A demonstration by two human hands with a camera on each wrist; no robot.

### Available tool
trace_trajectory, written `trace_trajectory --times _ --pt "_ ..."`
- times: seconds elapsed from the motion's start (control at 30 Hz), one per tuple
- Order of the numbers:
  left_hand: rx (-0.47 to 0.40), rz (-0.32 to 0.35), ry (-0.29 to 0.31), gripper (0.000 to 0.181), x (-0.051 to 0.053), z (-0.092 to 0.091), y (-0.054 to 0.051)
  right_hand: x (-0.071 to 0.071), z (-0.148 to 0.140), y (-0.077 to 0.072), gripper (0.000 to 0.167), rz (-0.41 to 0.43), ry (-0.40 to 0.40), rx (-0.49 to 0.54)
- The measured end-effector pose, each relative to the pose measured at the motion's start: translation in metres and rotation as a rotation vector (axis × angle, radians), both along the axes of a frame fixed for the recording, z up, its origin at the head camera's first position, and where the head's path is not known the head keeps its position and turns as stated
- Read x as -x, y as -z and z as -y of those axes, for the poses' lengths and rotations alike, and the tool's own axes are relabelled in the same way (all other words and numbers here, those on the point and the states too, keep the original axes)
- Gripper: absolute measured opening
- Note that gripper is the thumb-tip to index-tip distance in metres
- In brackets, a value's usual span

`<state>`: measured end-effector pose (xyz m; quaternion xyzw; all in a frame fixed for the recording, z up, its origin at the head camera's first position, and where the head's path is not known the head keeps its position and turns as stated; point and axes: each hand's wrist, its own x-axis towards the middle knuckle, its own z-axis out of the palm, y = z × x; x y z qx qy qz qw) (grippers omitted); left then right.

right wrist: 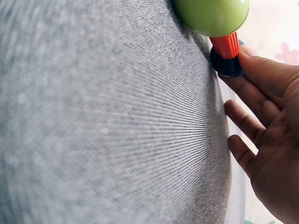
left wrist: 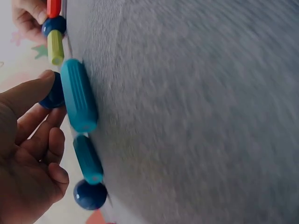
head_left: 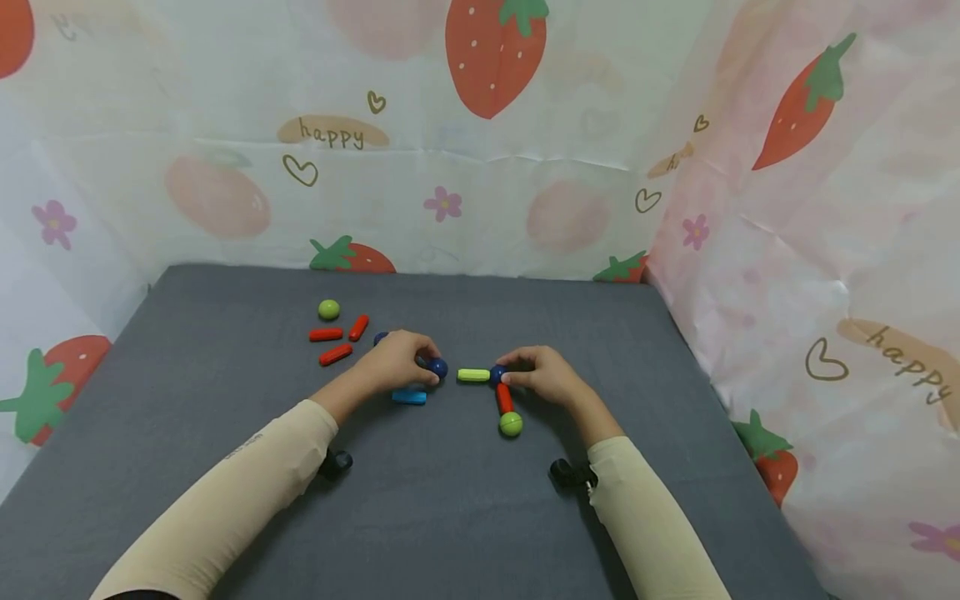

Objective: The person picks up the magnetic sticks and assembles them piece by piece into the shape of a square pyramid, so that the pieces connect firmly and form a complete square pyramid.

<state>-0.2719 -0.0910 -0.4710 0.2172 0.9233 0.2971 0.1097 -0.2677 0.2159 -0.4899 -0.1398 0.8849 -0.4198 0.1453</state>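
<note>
My left hand (head_left: 400,360) pinches a dark blue ball (head_left: 438,367) between thumb and fingers. Below that hand lies a light blue grooved rod (head_left: 408,397); the left wrist view shows a second blue rod (left wrist: 88,158) with another dark blue ball (left wrist: 90,193) at its end. With thumb and finger, my right hand (head_left: 546,375) holds a dark blue ball (head_left: 497,374). From this ball a yellow-green rod (head_left: 473,376) points left and a red rod (head_left: 505,399) points toward me, ending in a green ball (head_left: 511,424). A gap separates the left ball from the yellow-green rod.
At the back left, a green ball (head_left: 328,310) lies near three loose red rods, one of them a red rod (head_left: 335,355). The grey cloth-covered table (head_left: 465,517) meets a strawberry-printed curtain (head_left: 495,192) at the back and sides.
</note>
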Motion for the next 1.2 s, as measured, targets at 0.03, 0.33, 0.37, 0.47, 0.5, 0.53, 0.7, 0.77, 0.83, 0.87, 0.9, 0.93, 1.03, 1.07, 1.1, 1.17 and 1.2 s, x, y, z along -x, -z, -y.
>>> trace_trajectory --times 0.03,0.33,0.37,0.47,0.5,0.53,0.7,0.77,0.83,0.87,0.9,0.93,1.03,1.07,1.1,1.17,1.2 --pt "0.003 0.002 0.001 0.033 0.0 -0.003 0.001 0.0 0.0 0.0 0.026 0.0 0.0 -0.001" --pt "0.048 0.014 0.02 0.03 0.0 -0.019 0.005 -0.001 0.002 -0.001 0.025 -0.007 0.003 -0.02" --pt "0.055 0.011 0.02 0.03 -0.001 -0.02 0.005 -0.001 0.002 -0.001 0.025 -0.008 0.005 -0.02" --pt "0.066 0.008 0.02 0.03 -0.002 -0.021 0.002 -0.001 0.002 -0.002 0.025 -0.014 0.01 -0.029" --pt "0.071 0.005 0.02 0.03 -0.001 -0.021 0.002 -0.001 0.002 -0.002 0.025 -0.016 0.011 -0.032" --pt "0.074 0.004 0.022 0.03 -0.001 -0.022 0.002 -0.001 0.002 -0.002 0.025 -0.017 0.014 -0.034" --pt "0.087 -0.002 0.028 0.032 0.003 -0.023 0.004 -0.003 0.001 -0.002 0.026 -0.015 0.02 -0.021" --pt "0.086 -0.002 0.027 0.033 0.004 -0.023 0.005 -0.004 0.001 -0.002 0.025 -0.013 0.022 -0.014" --pt "0.082 -0.002 0.024 0.034 0.004 -0.024 0.005 -0.005 0.001 -0.003 0.025 -0.014 0.026 -0.01" --pt "0.081 -0.005 0.023 0.034 0.004 -0.024 0.005 -0.006 0.001 -0.003 0.025 -0.013 0.027 -0.008" --pt "0.081 -0.007 0.021 0.034 0.005 -0.024 0.005 -0.007 0.001 -0.003 0.025 -0.013 0.028 -0.005" --pt "0.079 -0.009 0.019 0.034 0.005 -0.024 0.004 -0.008 0.001 -0.003 0.025 -0.012 0.029 -0.004" --pt "0.074 -0.014 0.014 0.035 0.005 -0.025 0.004 -0.011 0.0 -0.002 0.026 -0.019 0.032 -0.002" --pt "0.072 -0.014 0.012 0.035 0.005 -0.026 0.004 -0.012 0.0 -0.002 0.027 -0.022 0.033 -0.005" --pt "0.071 -0.015 0.011 0.035 0.005 -0.026 0.004 -0.014 0.0 -0.002 0.027 -0.027 0.034 -0.01" --pt "0.072 -0.016 0.01 0.035 0.006 -0.028 0.004 -0.016 -0.001 0.0 0.027 -0.039 0.032 -0.019" --pt "0.071 -0.017 0.008 0.036 0.007 -0.029 0.004 -0.017 -0.001 0.0 0.028 -0.044 0.029 -0.024"
